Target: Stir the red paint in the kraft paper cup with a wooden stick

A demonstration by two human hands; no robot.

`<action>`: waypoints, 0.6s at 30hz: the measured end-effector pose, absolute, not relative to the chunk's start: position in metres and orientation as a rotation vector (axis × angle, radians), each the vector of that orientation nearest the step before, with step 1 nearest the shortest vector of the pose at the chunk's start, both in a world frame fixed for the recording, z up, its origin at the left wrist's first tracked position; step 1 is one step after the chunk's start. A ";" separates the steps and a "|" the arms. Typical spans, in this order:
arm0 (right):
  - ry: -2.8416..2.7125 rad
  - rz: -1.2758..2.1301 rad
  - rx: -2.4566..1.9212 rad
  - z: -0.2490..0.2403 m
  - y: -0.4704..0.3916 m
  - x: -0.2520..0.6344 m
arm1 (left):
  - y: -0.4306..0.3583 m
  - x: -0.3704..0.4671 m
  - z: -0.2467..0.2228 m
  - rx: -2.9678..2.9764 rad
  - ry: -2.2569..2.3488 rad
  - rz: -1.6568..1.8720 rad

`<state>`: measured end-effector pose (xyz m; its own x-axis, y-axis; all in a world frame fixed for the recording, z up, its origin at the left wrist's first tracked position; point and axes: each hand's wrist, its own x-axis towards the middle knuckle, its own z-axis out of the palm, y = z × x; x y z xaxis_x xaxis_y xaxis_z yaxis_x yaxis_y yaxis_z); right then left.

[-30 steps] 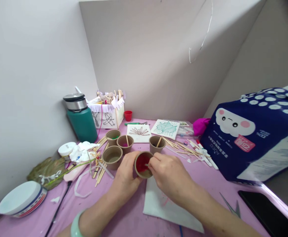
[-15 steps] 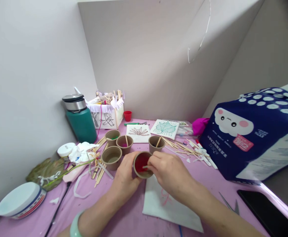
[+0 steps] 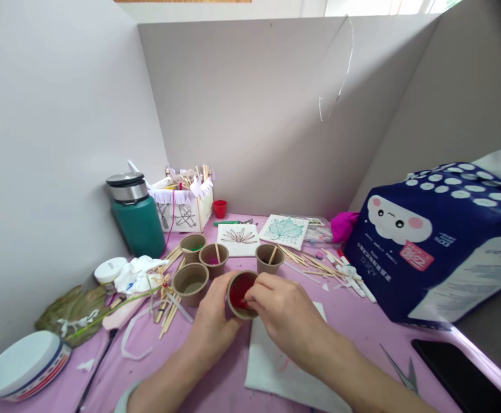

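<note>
My left hand [image 3: 216, 310] is wrapped round a brown cup [image 3: 232, 307], which is tilted toward me and has red paint [image 3: 244, 284] inside. The fingers of my right hand [image 3: 278, 304] pinch a small wooden stick [image 3: 243, 300] whose end is down in the red paint. Most of that stick is hidden by the fingers. Beneath my right hand and forearm lies a white cloth [image 3: 261, 355] with faint pink marks. Close to the held cup stand several similar brown cups, among them one with green paint [image 3: 194, 246] and one with dark paint and a stick [image 3: 270, 259].
A teal bottle [image 3: 137, 221] and a decorated box of sticks [image 3: 184, 212] stand at the back left. Two drawn panels, a flower [image 3: 238, 238] and a leaf [image 3: 284, 230], lie behind the cups. At right are a blue tissue pack [image 3: 388, 269], scissors [image 3: 405, 373] and a black phone [image 3: 461, 373].
The held cup has shifted slightly left and down in view, with both hands. The stick has moved within the red paint. The view has tilted up, showing more above the partition.
</note>
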<state>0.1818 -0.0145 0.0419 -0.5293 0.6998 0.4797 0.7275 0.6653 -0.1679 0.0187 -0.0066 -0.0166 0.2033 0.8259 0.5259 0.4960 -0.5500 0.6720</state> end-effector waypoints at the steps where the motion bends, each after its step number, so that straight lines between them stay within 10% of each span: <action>1: -2.335 -0.072 -1.104 0.042 -0.014 0.182 | -0.007 0.019 -0.016 2.122 1.233 1.269; 18: -2.305 -0.191 -1.194 0.048 -0.010 0.188 | -0.007 0.020 -0.017 2.083 1.202 1.233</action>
<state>0.1879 -0.0104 0.0481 -0.4676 0.7172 0.5166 0.7926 0.5990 -0.1142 0.0202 -0.0070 -0.0170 0.2265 0.8470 0.4810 0.4589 -0.5283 0.7143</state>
